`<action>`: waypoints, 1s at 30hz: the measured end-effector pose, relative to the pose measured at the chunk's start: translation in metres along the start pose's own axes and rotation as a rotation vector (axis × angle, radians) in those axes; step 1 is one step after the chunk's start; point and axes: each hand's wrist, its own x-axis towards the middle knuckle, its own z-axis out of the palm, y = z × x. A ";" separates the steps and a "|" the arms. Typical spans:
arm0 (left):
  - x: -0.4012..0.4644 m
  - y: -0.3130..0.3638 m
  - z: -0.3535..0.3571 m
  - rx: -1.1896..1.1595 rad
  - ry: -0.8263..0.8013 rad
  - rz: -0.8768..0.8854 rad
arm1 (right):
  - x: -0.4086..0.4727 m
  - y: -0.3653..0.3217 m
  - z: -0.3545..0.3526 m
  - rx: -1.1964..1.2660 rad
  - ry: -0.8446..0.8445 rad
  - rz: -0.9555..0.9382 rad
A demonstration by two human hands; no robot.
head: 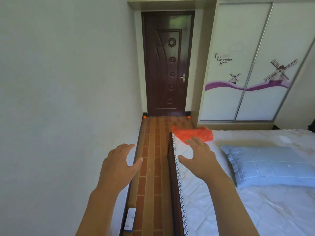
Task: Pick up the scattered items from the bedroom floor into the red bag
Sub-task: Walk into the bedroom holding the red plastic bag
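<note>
**Bedroom floor clear-up: items and access**

Red bag (194, 134): lies crumpled on the far corner of the bed (238, 201), part hanging over the edge toward the floor. Looks like thin plastic film, so likely very light, limp and slippery; best pinched at the rim or a gathered fold, then held open with the other hand.

Orange ball, left (144, 117) and orange ball, right (188, 117): small and round, on the tiled floor (153, 167) at the foot of the door (167, 65), one in each corner. Probably light and prone to rolling; cup from above.

White box (130, 220): flat, near the wall at the near end of the floor strip.

Left hand (119, 166): spread wide, empty, raised over the floor strip.
Right hand (199, 155): spread wide, empty, above the bed edge, just short of the bag.

Surroundings: blue pillow (272, 167) on the bed; wardrobe (247, 65) beyond. The narrow passage between wall and bed frame restricts reach.
</note>
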 end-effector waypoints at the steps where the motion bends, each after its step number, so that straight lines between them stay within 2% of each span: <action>1: 0.011 0.002 0.004 0.005 -0.003 0.000 | 0.011 0.005 0.001 -0.002 -0.004 -0.001; 15: 0.161 0.019 0.049 0.004 -0.014 0.060 | 0.136 0.034 0.012 -0.020 0.054 0.056; 19: 0.215 0.013 0.061 -0.013 -0.021 0.082 | 0.182 0.030 0.015 -0.046 0.087 0.043; 30: 0.362 -0.010 0.072 -0.078 -0.061 0.140 | 0.305 0.001 0.028 -0.069 0.146 0.161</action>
